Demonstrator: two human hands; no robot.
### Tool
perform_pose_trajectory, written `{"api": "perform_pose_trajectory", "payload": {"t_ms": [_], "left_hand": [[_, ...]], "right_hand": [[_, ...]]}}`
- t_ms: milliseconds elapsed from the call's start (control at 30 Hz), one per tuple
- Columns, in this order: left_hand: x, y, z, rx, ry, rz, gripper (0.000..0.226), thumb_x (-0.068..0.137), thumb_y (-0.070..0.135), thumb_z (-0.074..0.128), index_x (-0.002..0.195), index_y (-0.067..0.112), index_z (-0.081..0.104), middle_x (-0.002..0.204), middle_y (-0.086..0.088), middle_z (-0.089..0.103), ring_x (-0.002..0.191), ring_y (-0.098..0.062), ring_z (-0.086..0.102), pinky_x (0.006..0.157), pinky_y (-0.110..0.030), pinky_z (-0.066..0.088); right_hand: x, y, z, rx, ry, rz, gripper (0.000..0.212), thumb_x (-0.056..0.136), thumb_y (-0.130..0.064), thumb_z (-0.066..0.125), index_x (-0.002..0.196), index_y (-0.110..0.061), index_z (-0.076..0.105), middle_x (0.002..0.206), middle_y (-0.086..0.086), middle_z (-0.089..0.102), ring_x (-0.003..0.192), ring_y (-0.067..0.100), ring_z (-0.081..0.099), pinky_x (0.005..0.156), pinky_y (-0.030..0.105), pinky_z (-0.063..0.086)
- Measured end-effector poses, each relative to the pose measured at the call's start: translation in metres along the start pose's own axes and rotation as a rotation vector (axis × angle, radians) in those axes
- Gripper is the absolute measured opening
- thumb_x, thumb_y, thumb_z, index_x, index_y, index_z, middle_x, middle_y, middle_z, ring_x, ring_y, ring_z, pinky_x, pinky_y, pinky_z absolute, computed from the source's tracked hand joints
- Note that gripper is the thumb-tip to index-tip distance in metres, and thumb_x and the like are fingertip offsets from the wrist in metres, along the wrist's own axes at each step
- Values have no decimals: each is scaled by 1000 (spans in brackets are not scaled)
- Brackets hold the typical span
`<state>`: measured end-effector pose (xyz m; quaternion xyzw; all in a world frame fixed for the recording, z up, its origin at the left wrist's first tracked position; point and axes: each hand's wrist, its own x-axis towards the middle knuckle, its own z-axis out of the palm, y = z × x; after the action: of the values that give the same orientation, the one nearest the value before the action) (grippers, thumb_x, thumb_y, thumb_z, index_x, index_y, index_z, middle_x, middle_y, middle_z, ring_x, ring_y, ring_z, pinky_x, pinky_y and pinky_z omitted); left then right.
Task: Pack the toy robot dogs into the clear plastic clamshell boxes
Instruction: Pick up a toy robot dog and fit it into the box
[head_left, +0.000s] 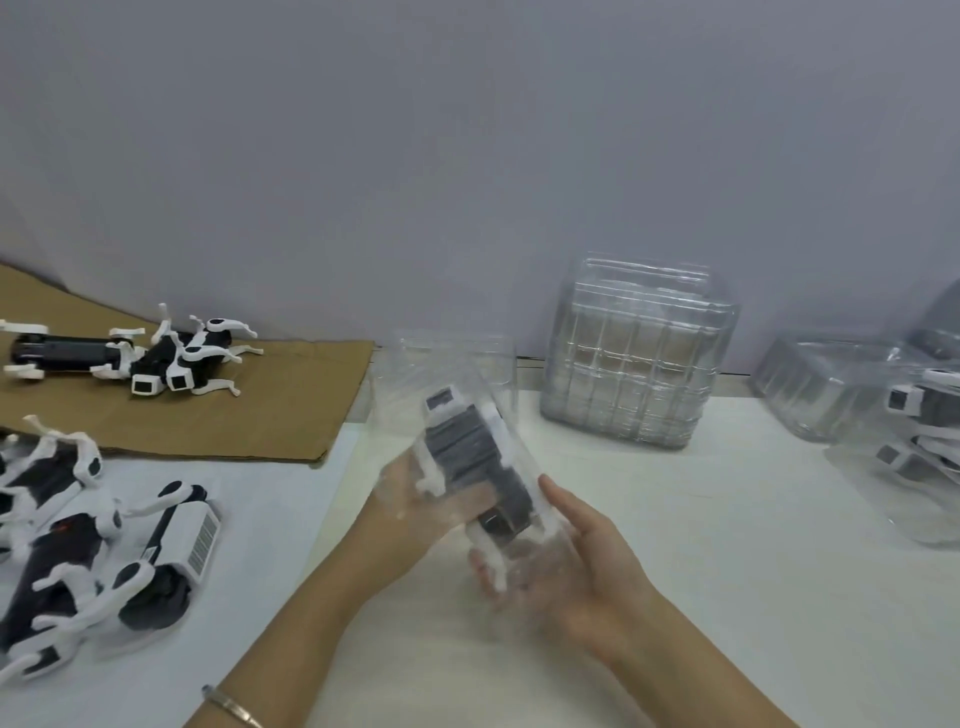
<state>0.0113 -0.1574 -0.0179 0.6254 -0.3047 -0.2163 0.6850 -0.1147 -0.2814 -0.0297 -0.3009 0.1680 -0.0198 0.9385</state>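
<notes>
Both hands have hold of a clear plastic clamshell box (457, 395), held up over the white table (727, 545), with a black-and-white toy robot dog (475, 457) inside it. The left hand (410, 499) cups it from behind (blurry through the plastic). The right hand (587, 566) grips the near end, thumb along the side.

The clear clamshell box (452, 358) I hold is tilted, with a black-and-white toy robot dog (472, 457) inside, face end uppermost. Empty boxes (639, 358) stand stacked by the wall, and packed boxes (893, 431) lie on the right. Loose dogs (166, 358) lie scattered on my left
</notes>
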Motion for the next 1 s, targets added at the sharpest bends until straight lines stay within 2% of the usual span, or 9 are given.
{"api": "perform_pose_trajectory", "payload": {"t_ms": [100,200,333,433,567,700,833,900,1000], "left_hand": [[6,-4,-22,59,-85,-2,47,67,51,83,109,36,69,107,18,71,92,8,65,70,-9,51],[18,-10,-44,-269,171,-81,26,94,9,56,118,19,62,128,-3,64,99,-7,69,79,-22,57],[16,-4,-39,-141,72,-97,31,93,40,58,123,36,55,126,6,63,115,-4,60,88,-20,47],[10,-8,-23,52,-7,-68,64,65,56,80,121,48,50,123,26,56,105,20,54,77,-3,46],[8,-17,-16,-54,54,-40,63,63,35,77,121,35,55,128,13,59,105,12,60,74,-7,50],[6,-20,-22,-181,27,-71,78,64,22,81,136,15,53,128,-7,64,114,-24,64,95,-41,54],[5,-27,-17,-9,123,-25,26,93,-3,54,111,15,60,85,17,74,79,1,70,63,-15,55],[6,-30,-18,-21,119,-35,22,88,0,61,103,16,61,82,19,74,76,2,70,60,-14,54],[6,-28,-21,-90,140,-41,47,66,9,80,111,8,66,101,-4,74,88,-14,72,72,-25,58]], "right_hand": [[-2,-14,1,-100,194,-292,47,71,-30,73,116,-18,67,88,6,72,64,21,68,54,31,55],[-5,-28,0,-191,316,-567,64,65,-29,74,124,-37,52,112,5,68,83,23,65,55,26,52],[-10,-28,0,-598,419,-824,79,63,-35,86,125,-58,43,129,-7,58,105,15,62,89,32,50],[-11,-12,4,-887,414,-983,78,67,-42,80,124,-72,35,126,-31,53,116,-5,52,92,10,42],[-17,7,18,-1251,458,-1288,79,75,-46,69,142,-51,29,136,-19,43,124,1,44,101,13,35],[-20,22,31,-1640,516,-1608,71,78,-37,69,139,-22,37,134,15,48,118,23,49,90,39,46],[-20,32,37,-1793,618,-1755,56,78,-28,70,128,-22,46,131,16,45,103,29,56,77,37,50],[-18,32,36,-1794,605,-1764,58,77,-26,71,129,-23,46,131,16,46,103,29,57,78,37,49],[-18,21,29,-1726,536,-1602,63,79,-28,68,135,-22,40,133,13,48,110,24,53,87,37,48]]}}
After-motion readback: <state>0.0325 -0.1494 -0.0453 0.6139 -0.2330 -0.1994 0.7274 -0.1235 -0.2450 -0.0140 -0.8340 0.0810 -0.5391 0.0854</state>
